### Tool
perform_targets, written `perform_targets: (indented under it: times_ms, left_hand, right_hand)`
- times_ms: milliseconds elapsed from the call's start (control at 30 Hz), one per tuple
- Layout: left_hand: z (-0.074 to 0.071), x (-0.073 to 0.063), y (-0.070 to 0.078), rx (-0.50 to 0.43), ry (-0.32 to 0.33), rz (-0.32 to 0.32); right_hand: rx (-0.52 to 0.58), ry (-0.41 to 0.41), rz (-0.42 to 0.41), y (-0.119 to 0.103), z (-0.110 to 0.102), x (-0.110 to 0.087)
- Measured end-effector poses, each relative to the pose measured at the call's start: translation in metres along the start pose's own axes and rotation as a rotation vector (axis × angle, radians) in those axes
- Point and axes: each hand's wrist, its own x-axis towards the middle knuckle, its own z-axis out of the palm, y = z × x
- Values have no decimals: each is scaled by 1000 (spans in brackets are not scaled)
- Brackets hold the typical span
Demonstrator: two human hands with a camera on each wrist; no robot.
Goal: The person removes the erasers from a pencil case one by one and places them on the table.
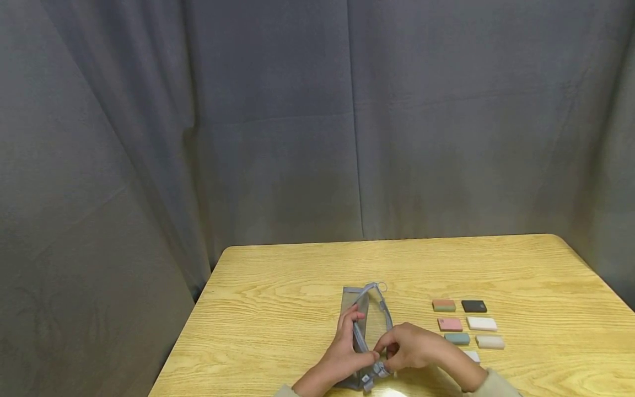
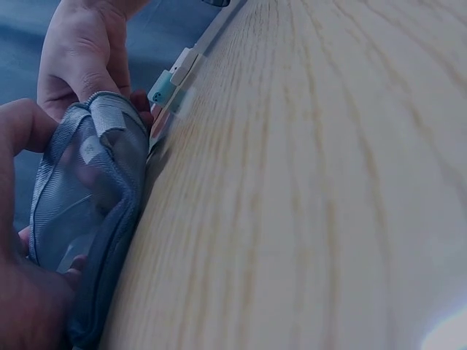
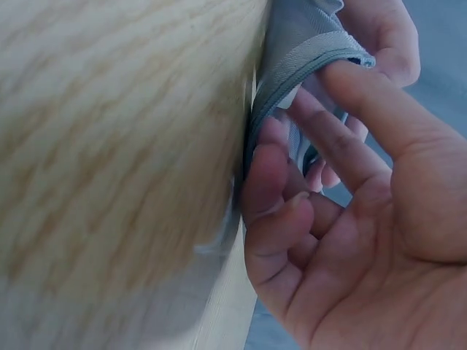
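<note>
A grey-blue mesh zip pouch (image 1: 376, 320) lies near the front of the table, its zippered mouth spread apart and a ring at its far end. My left hand (image 1: 344, 353) holds the pouch by its left side, thumb towards the near end. At that near end my right hand (image 1: 414, 348) grips the pouch's edge, with fingertips tucked inside the mouth in the right wrist view. A small pale corner (image 3: 290, 97) shows by those fingertips; I cannot tell what it belongs to. The left wrist view shows both hands around the bunched mesh (image 2: 73, 211).
Right of the pouch lie small rectangular blocks in two columns: an orange-and-green one (image 1: 444, 305), a black one (image 1: 474, 306), a pink one (image 1: 450, 324), a white one (image 1: 482, 323), a teal one (image 1: 457, 338), a beige one (image 1: 489, 342). Another white block (image 1: 472, 356) is partly behind the right wrist.
</note>
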Motion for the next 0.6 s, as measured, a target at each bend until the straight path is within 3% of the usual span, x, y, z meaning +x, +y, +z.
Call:
perform_targets:
  times_ms: [600]
  left_hand:
    - [1, 2, 1, 47, 17, -44]
  right_hand:
    - [-103, 56, -5, -1, 6, -1]
